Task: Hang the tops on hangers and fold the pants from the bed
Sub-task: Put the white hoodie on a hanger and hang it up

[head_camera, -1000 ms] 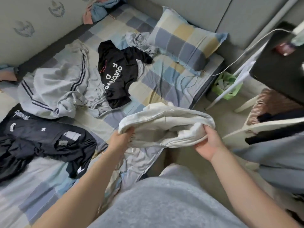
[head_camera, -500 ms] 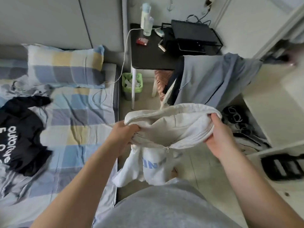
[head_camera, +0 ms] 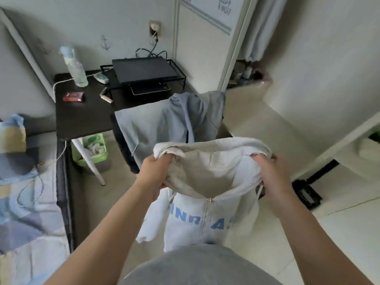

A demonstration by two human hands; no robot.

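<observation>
I see left hand (head_camera: pixel 156 173) gripping left collar edge of white zip hoodie (head_camera: pixel 213 167), right hand (head_camera: pixel 271 173) gripping right edge. Hoodie hangs between them, above floor, right of bed (head_camera: pixel 24 202).

Soft, even daylight fills the room, with no hard-edged shadows. The pale floor (head_camera: pixel 339 233) and the wall (head_camera: pixel 318 58) at the right of the frame are brightest, nearly washed out. The left side is dimmer, and a deep shadow lies under the dark desk (head_camera: pixel 82 118) at centre left. The wide-angle lens bends straight lines: the door frame (head_camera: pixel 233 48) at upper centre leans, and the white post (head_camera: pixel 26 52) at upper left slants hard. The whole picture is slightly soft; the blue lettering on the white hoodie (head_camera: pixel 213 173) smears, and the bottle (head_camera: pixel 75 66) at upper left is blurred.
</observation>
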